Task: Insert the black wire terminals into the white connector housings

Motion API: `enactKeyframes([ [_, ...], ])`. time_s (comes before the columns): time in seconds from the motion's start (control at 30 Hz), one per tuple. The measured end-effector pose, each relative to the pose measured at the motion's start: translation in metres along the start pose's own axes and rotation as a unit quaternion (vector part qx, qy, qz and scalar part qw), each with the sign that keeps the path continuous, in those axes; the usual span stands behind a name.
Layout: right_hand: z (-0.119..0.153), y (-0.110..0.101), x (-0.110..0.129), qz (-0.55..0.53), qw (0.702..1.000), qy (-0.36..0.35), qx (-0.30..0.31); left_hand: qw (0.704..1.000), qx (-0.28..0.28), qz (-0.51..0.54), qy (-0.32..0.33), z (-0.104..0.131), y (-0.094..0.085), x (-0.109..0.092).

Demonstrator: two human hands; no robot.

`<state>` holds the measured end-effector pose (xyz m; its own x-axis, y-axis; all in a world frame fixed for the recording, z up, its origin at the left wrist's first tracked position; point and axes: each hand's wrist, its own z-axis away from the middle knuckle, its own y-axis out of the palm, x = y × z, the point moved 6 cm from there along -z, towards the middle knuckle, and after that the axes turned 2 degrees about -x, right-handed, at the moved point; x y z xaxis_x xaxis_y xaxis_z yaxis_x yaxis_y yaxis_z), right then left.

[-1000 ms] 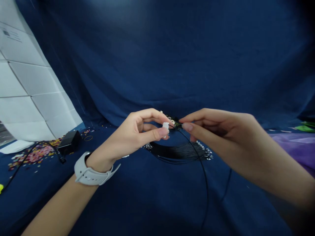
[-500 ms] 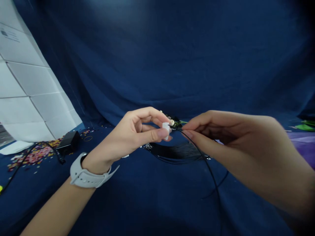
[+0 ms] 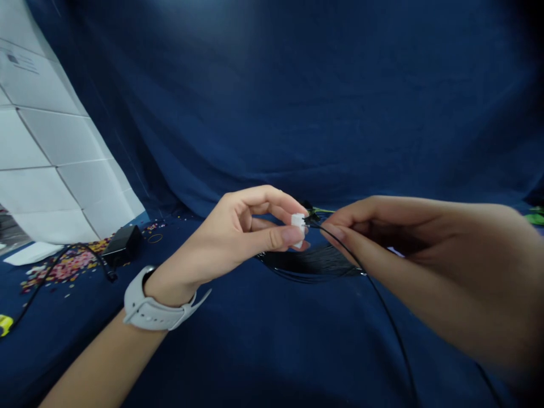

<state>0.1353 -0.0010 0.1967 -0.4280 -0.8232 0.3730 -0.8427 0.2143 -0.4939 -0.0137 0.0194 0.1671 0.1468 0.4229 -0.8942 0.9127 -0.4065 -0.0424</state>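
Observation:
Between thumb and fingers, my left hand (image 3: 259, 224) pinches a small white plastic connector housing (image 3: 298, 229), held in mid-air. My right hand (image 3: 395, 249) is closed on a thin black wire (image 3: 369, 275) close to its end, and that end meets the right side of the white housing. Whether the wire end sits inside the housing or only touches it, I cannot tell. From my right fingertips the wire curves down toward the bottom edge of the view. Behind both hands a bundle of black wires (image 3: 312, 265) with shiny metal ends lies on the blue cloth.
A black box-shaped adapter (image 3: 123, 245) with a cable lies at left, beside scattered colourful bits (image 3: 63, 265). A yellow object (image 3: 5, 324) shows at the left edge. White panels (image 3: 55, 141) stand at back left, and blue cloth (image 3: 323, 102) hangs behind.
Both hands have shifted slightly right in the view, with the white housing and wire. The housing is turned so its notched side shows more. The wire's hanging part has swung to the right.

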Motion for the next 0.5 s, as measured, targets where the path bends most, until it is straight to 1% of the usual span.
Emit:
enactKeyframes([
  [0.1, 0.0005, -0.0011, 0.0054, 0.000, 1.000, -0.028, -0.003, 1.000, -0.002, -0.001, 0.004, -0.0003, -0.0001, -0.0003],
  [0.37, 0.0063, -0.0040, 0.0055, 0.046, 0.998, -0.022, -0.034, 1.000, -0.007, -0.004, 0.012, 0.0029, -0.0006, -0.0011],
  [0.5, 0.0071, -0.0080, 0.0055, 0.064, 0.995, -0.028, -0.068, 1.000, -0.002, 0.001, 0.015, 0.0027, 0.0002, -0.0011],
])
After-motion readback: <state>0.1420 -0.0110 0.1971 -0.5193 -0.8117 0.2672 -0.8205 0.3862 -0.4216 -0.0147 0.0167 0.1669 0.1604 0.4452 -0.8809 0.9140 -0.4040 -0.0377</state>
